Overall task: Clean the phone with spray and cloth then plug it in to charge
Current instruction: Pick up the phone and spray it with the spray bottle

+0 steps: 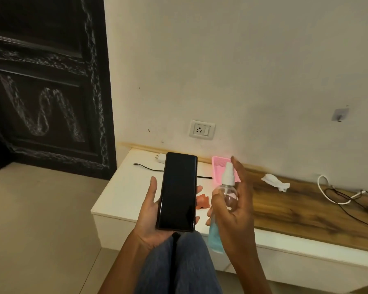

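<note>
Phone [177,193] lay screen-up in the cupped left hand [151,217], over the surface [123,187] edge; glass slick, fragile, best gripped by edges. Right hand [234,209] clasped the spray bottle [223,200].

A dark-screened phone [177,192] is cradled screen up in the left hand [151,217]. A clear spray bottle [222,205] with a white nozzle and blue liquid is gripped by the right hand [235,206], its index finger raised above the nozzle. On the low white table [119,200] behind, a black cable [149,167], a white charger plug [160,158], a pink basket [219,166] and an orange cloth [202,201] are seen. A wall socket [201,129] is mounted above.
</note>
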